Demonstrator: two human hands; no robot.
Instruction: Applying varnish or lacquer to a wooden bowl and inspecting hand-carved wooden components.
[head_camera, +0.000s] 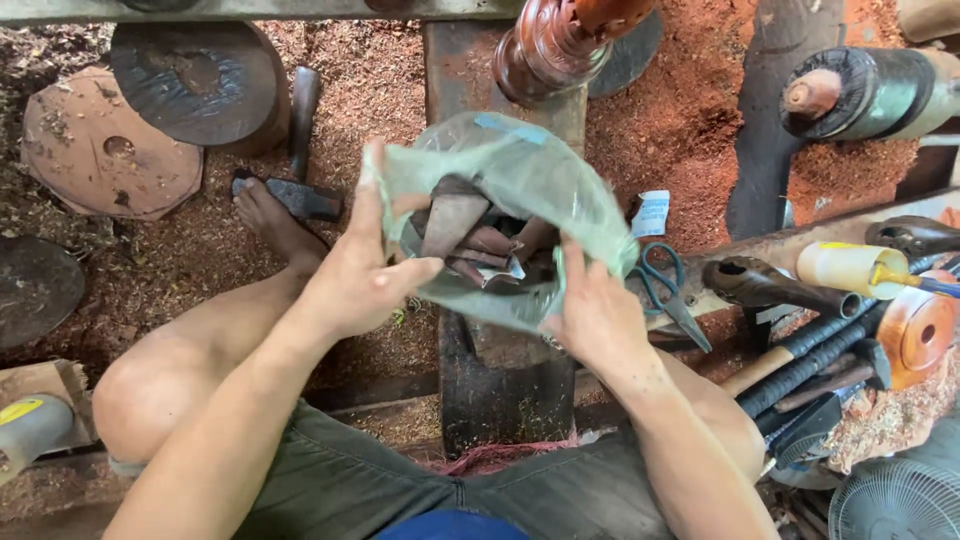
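One clear plastic bag (520, 190) here, stuffed with a handful of brownish sandpaper-looking scraps (470, 245), can't get an exact count since they overlap. Both hands are on it, held up over a dark wooden beam (500, 380) in front of the person's lap. The left hand (365, 275) is curled closed on the bag's left edge, thumb pressing in toward the opening. The right hand (592, 310) is pinched onto the lower right rim, fingers closed on the plastic, so the mouth of the bag is spread between the two.

Around it: one pair of blue-handled scissors (665, 285) just right of the bag, two round wooden discs (195, 80) up left, one hammer (300, 195) near the bare foot (275, 225), one turned reddish wooden piece (555, 45) at top, and a bundle of long-handled turning tools (810, 350) on the right.

The floor is buried in reddish sawdust (680, 120), workshop vibes, with a fan grille (895, 500) bottom right.
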